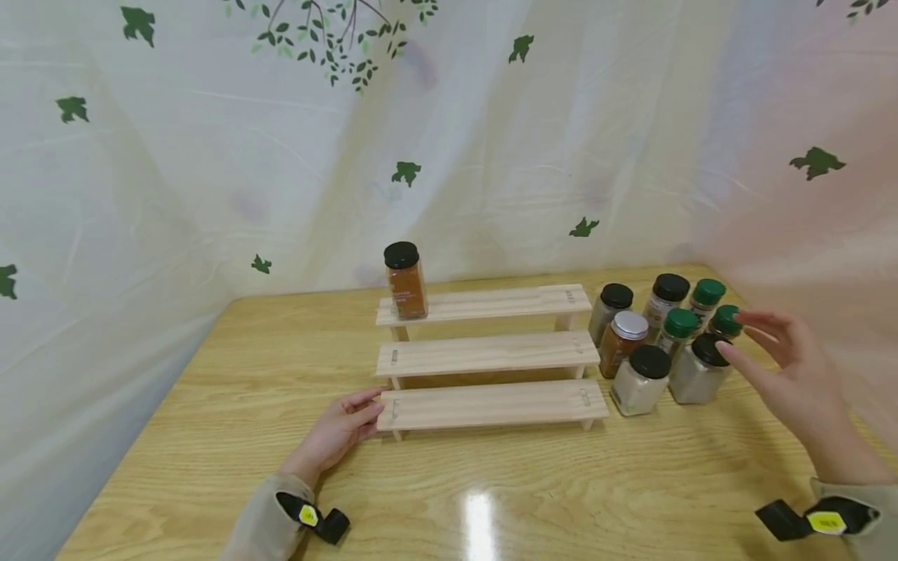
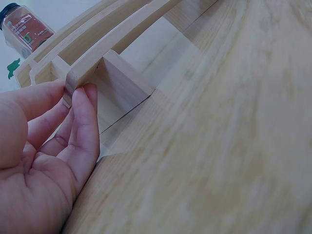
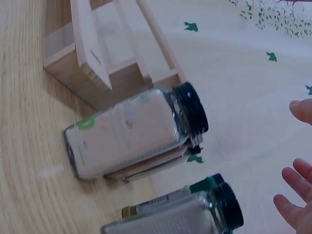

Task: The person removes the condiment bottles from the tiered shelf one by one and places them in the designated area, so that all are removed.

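Note:
A three-step wooden rack (image 1: pixel 491 406) stands mid-table. My left hand (image 1: pixel 338 431) pinches the left end of its lowest step; the left wrist view shows thumb above and fingers beneath the board (image 2: pixel 80 73). On the top step, at the left, a black-lidded spice jar (image 1: pixel 407 288) with orange-brown contents stands upright. Over at the right, my right hand (image 1: pixel 796 374) hovers by the clustered jars, fingers spread apart and gripping nothing. Nearest to it are a black-lidded jar of pale powder (image 1: pixel 697 375) and a green-capped jar (image 1: pixel 726 319). Whether its fingertips touch a lid I cannot tell.
Several more jars crowd against the rack's right end, among them a silver-lidded one (image 1: pixel 623 343) and a black-lidded one of whitish powder (image 1: pixel 640 382). Behind the wooden table (image 1: pixel 210 405) hangs a pale curtain (image 1: pixel 316 195) printed with green leaves.

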Tool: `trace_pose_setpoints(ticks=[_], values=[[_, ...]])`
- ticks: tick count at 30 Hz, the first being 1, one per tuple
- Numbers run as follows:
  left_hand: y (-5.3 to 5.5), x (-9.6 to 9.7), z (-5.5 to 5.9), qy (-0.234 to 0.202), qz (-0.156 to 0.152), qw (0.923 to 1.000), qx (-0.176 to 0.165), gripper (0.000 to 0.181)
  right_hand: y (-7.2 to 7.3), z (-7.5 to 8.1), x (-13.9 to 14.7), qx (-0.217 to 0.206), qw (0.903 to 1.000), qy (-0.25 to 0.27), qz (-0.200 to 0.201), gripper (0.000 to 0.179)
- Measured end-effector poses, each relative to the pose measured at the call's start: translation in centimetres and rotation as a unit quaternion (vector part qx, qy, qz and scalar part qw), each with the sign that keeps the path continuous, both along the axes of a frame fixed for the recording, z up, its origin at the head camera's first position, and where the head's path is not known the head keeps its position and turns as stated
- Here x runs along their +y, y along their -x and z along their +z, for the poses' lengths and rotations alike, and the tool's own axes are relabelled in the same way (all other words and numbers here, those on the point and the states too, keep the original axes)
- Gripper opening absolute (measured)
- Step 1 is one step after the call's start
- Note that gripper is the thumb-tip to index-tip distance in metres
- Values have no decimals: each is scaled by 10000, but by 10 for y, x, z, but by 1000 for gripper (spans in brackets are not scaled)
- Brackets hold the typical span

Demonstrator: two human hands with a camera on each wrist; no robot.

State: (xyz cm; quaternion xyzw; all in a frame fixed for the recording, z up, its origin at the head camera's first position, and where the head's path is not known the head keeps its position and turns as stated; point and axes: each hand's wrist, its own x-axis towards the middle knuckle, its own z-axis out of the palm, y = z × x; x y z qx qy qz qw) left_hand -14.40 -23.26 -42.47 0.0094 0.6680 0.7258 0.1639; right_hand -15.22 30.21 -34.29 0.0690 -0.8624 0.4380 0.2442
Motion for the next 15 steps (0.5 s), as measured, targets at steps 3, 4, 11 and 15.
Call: trace_pose_setpoints(ticks=[3, 4, 11, 15], values=[[0, 1, 0, -8, -51, 10000, 37, 54, -3, 9, -10, 302, 9990, 157, 282, 48], [1, 1, 0, -13, -65, 10000, 40, 55, -3, 10, -13, 437, 9980, 228, 402, 49], [1, 1, 0, 63, -83, 9999, 20, 57, -1, 24, -38, 967, 9882, 281, 1155, 49], [1, 0, 0, 118, -83, 9999, 2, 56, 3, 31, -54, 1152, 9829, 148, 1431, 48]])
